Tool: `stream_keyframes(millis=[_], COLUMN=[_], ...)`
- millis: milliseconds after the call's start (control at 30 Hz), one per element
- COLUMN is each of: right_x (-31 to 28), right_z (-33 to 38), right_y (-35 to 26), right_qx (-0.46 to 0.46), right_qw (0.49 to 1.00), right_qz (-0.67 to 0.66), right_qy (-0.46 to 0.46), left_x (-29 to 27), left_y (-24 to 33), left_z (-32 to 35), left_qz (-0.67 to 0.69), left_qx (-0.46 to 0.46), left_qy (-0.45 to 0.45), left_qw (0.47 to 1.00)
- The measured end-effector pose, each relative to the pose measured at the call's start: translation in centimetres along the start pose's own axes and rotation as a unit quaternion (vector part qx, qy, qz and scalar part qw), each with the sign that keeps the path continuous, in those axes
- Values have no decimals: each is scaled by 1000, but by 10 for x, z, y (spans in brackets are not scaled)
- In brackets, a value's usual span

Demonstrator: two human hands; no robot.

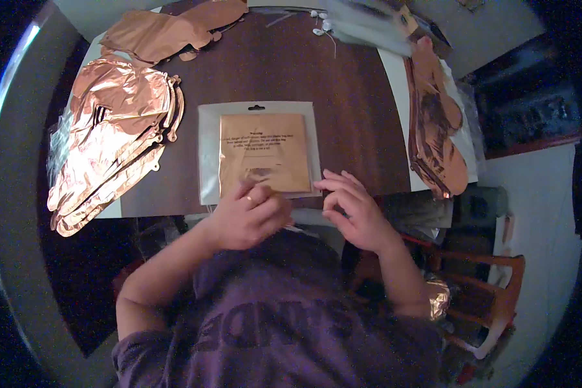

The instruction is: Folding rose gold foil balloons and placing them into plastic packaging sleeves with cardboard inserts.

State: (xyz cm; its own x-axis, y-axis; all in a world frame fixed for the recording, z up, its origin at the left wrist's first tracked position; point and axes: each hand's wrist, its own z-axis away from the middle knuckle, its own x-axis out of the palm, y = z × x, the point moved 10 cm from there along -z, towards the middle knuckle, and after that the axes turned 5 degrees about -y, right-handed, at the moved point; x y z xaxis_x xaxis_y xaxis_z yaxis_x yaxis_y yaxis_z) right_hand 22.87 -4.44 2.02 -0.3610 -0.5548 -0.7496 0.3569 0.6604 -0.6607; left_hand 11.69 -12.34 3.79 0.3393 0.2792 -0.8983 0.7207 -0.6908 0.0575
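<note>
In front of me on the table lies a clear plastic bag [209,152] with a hang hole at its far edge and printed text. A folded copper-coloured foil piece [265,174] shows through it. My left hand [252,216] is closed in a pinch over the bag's near edge; whatever its fingers hold, if anything, is hidden. By the bag's near right corner is my right hand [355,210], its fingers apart and curved, with nothing seen in them. Its fingertips are close to the corner; whether they touch it I cannot tell.
Flat copper foil balloons [119,123] are piled at the left, more foil balloons [168,32] at the far left. Another stack of foil balloons [438,123] lies at the right edge. White earphones [320,24] and clear plastic [362,29] sit far back. A wooden chair [507,291] stands right.
</note>
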Motion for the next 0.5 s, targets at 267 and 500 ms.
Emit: stream_keyframes(millis=[267,500], right_x=[1,0], right_z=[-5,-5], right_y=[-8,-18], right_qx=[3,0], right_qw=[994,993], right_qz=[112,121], right_qy=[-9,-11], left_x=[-38,84], left_y=[-41,-42], left_z=[156,573], left_qz=[-128,3], left_qx=[-312,-809], left_qy=[32,-27], left_qw=[941,587])
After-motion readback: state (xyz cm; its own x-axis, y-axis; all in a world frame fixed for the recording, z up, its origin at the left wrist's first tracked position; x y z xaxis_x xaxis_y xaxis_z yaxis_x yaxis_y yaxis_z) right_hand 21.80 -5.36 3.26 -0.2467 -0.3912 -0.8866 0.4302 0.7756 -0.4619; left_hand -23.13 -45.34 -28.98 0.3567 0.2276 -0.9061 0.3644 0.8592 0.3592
